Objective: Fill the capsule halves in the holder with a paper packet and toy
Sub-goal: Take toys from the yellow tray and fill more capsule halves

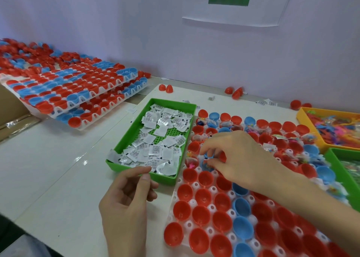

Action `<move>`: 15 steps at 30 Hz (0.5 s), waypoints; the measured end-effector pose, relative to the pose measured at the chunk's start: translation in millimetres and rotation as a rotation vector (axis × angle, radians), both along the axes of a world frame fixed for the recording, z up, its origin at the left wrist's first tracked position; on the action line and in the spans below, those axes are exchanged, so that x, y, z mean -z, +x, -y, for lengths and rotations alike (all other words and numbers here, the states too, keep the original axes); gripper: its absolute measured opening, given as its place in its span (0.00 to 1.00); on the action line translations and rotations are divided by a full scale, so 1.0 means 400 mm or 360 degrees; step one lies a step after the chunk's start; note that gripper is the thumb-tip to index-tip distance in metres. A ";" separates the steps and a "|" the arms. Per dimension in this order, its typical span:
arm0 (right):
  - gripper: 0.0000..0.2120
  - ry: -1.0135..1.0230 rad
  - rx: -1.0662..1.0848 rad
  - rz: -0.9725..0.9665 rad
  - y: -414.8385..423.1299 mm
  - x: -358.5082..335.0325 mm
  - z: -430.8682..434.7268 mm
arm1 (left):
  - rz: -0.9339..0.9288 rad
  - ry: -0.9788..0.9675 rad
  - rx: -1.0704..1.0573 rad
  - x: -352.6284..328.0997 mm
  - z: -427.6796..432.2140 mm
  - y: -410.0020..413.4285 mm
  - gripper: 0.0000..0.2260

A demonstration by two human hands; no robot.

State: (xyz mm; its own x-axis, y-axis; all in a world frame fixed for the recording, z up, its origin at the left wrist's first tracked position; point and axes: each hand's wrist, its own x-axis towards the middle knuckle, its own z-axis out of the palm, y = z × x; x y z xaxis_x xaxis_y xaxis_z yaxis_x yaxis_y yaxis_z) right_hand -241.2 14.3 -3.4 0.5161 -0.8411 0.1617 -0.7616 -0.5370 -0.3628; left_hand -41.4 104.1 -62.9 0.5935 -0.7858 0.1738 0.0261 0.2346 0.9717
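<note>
head view: right hand [239,155] over the holder [190,202], fingertips [203,151] bunched, pinching a small toy [206,160].
toy: at those fingertips, in the mouth of a blue capsule half [206,167].
left hand [126,204]: fingers curled, thumb near forefinger; cannot tell whether they hold anything.
paper packets [165,153]: heaped in the green tray [171,103], just beyond the left fingertips.
red capsule halves [203,178]: rows nearer than the right fingers.

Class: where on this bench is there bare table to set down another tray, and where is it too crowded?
Free: white table left of the green tray, between the stacked racks and the left hand. Behind that tray, a strip with loose capsule halves. Crowded: holder, yellow tray and second green tray, packed at right.
</note>
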 end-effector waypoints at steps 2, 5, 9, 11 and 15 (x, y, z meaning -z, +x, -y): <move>0.11 0.0017 -0.0012 0.0025 -0.001 -0.003 -0.003 | 0.0006 -0.0006 -0.0001 0.003 0.000 0.002 0.19; 0.09 0.0047 -0.0035 0.0087 -0.021 -0.027 -0.008 | 0.0005 -0.0018 0.0002 0.007 0.000 0.004 0.18; 0.09 -0.0055 0.0239 0.0344 -0.129 -0.084 0.015 | 0.0032 -0.0026 -0.0003 0.011 0.002 0.006 0.18; 0.09 -0.0162 0.0473 0.0367 -0.226 -0.091 0.054 | 0.0051 -0.0031 0.0002 0.012 0.003 0.006 0.18; 0.07 -0.0136 0.1097 0.0218 -0.489 -0.035 0.163 | 0.0063 -0.0034 0.0015 0.013 0.006 0.006 0.19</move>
State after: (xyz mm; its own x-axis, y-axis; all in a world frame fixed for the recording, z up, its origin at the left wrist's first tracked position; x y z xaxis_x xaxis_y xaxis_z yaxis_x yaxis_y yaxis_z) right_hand -436.7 -50.8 10.5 -0.1591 -0.9504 0.2672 -0.8890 0.0202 -0.4576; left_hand -38.9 101.6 -68.2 0.5782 -0.7874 0.2137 -0.0102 0.2549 0.9669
